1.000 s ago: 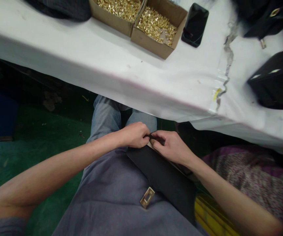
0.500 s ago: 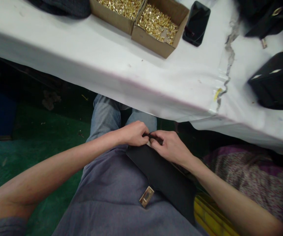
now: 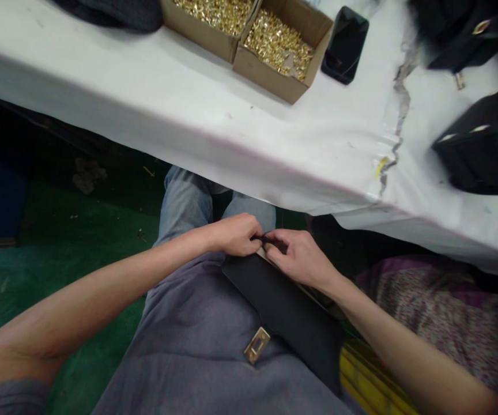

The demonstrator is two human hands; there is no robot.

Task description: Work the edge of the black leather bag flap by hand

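A black handbag (image 3: 287, 314) lies across my lap with its flap towards me. A gold-coloured metal clasp plate (image 3: 257, 345) sticks out from the flap's edge. My left hand (image 3: 242, 235) is closed at the bag's far left corner, its fingers pinching a dark strip there. Right beside it, my right hand (image 3: 298, 256) is curled with thumb and fingers closed on the same dark part. The fingertips of both hands nearly meet, and what lies between them is mostly hidden.
On the white-covered table (image 3: 180, 104) stand two cardboard boxes (image 3: 270, 86) of small gold-coloured metal pieces, beside a black phone (image 3: 346, 45). Black bags (image 3: 486, 144) stand at the right. A yellow crate (image 3: 370, 377) is by my right side, with patterned cloth (image 3: 430, 311) beyond it.
My hands and the bag stay almost in place. The view has shifted very slightly, and a little more of the pale edge by my right fingers shows.
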